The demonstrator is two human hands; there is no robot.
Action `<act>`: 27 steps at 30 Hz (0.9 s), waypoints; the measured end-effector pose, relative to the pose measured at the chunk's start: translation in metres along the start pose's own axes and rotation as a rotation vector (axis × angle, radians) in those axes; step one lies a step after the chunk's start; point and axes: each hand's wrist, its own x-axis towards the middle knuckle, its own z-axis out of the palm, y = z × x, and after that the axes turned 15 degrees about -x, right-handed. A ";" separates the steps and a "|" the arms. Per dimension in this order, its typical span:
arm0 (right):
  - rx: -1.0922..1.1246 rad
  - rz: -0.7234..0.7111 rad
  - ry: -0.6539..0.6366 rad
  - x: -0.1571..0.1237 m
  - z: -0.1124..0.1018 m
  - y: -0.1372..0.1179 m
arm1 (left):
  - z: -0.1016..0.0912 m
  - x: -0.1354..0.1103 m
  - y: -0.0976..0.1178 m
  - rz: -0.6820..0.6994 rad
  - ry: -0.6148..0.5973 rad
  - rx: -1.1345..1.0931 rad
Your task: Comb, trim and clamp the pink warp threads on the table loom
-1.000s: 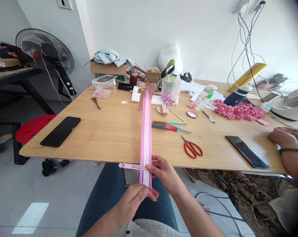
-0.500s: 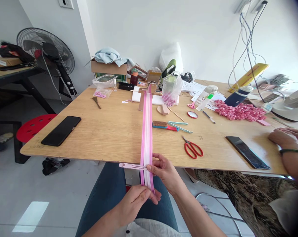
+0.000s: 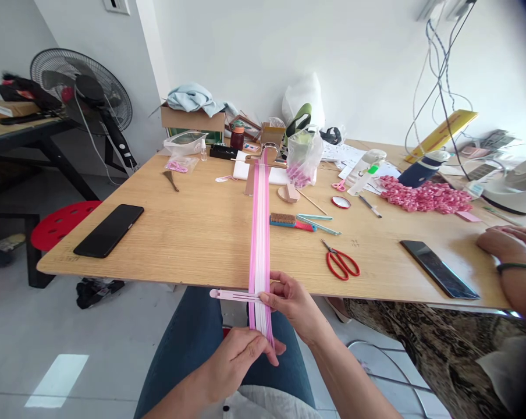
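Note:
A flat band of pink and white threads (image 3: 260, 233) runs from a metal clip (image 3: 269, 152) at the back of the table toward my lap. My left hand (image 3: 245, 352) is closed around the band's near end, below the table edge. Just above it, my right hand (image 3: 287, 299) pinches a slim pale-pink hair clip (image 3: 233, 295) that lies crosswise over the threads. The clip's far end sticks out to the left of the band. My right fingertips also touch the band's right edge.
On the wooden table (image 3: 193, 233) right of the band lie a bristle brush (image 3: 284, 220), red-handled scissors (image 3: 341, 263) and a phone (image 3: 440, 269). Another phone (image 3: 109, 231) lies left. A co-worker's hands (image 3: 507, 244) rest at the right edge. Pink braided trim (image 3: 424, 195) is heaped behind.
Almost nothing differs. The view has shifted very slightly, and both hands keep their hold on the threads and the hair clip.

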 end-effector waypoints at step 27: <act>-0.090 -0.074 0.050 0.002 -0.002 0.018 | -0.004 -0.002 -0.004 -0.010 -0.013 -0.060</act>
